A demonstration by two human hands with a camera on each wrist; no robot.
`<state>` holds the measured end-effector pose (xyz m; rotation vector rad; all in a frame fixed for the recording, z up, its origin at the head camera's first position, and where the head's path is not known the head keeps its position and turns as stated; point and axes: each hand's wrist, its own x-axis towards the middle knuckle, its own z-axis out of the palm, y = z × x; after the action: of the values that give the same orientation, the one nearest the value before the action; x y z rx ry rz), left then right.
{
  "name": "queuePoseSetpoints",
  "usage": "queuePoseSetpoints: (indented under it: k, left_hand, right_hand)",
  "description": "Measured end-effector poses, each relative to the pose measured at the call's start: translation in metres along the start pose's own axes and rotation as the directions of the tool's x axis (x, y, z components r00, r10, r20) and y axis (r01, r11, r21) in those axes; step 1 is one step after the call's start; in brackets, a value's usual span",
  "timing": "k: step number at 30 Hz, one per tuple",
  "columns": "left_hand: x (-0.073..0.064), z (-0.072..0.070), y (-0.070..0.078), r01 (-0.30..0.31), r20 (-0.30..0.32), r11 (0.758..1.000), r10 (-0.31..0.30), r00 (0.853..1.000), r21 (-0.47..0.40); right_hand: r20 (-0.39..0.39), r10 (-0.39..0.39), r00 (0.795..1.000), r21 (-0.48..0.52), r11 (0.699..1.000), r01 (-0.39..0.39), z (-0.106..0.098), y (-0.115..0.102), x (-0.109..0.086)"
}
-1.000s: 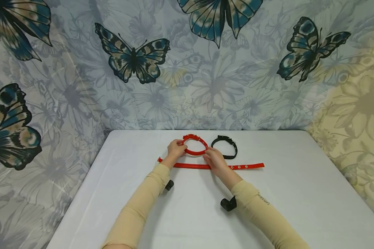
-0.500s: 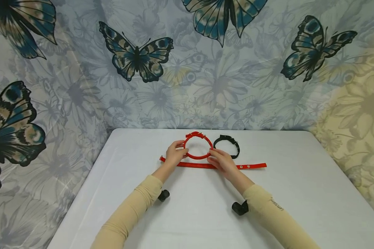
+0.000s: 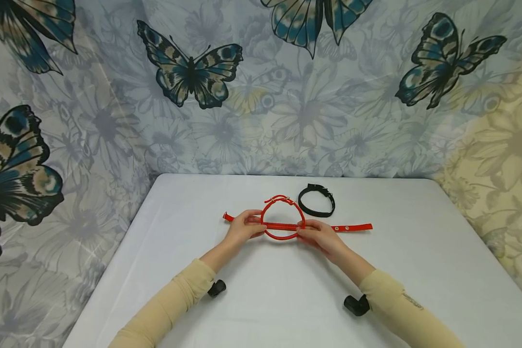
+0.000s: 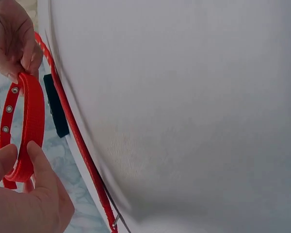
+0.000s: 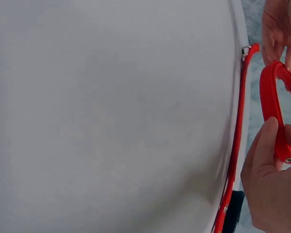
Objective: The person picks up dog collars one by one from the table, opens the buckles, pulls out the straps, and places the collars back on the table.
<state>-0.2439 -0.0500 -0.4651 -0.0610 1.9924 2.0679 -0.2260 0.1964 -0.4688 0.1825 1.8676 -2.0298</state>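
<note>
Butterfly-printed cloth (image 3: 304,111) backs a white table (image 3: 278,290). Left hand (image 3: 242,228) and right hand (image 3: 324,237) pinch a red loop (image 3: 282,238) between them; a red strap (image 3: 282,226) lies behind it, a black loop (image 3: 316,187) beyond the right hand.

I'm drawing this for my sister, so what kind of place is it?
Perhaps an indoor tabletop work spot: there's a white table, a butterfly-patterned backdrop, and a red looped strap held above the table.
</note>
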Motion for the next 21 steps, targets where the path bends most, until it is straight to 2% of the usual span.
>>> queuePoseSetpoints:
  k: [9, 16, 21]
  left_hand:
    - [-0.015, -0.002, -0.008, 0.033, 0.009, 0.998, -0.034, 0.999, 0.055]
    - [-0.025, -0.004, -0.013, 0.083, 0.040, 0.996, -0.085, 0.996, 0.041]
    - [-0.031, -0.006, -0.016, 0.095, 0.059, 0.993, -0.099, 0.993, 0.067]
  right_hand:
    - [0.013, 0.008, 1.000, -0.076, 0.997, -0.008, 0.000, 0.007, -0.015]
    - [0.040, -0.009, 0.999, -0.115, 0.993, 0.013, 0.001, 0.013, -0.021]
    - [0.051, -0.030, 0.998, -0.191, 0.981, 0.039, 0.001, 0.017, -0.025]
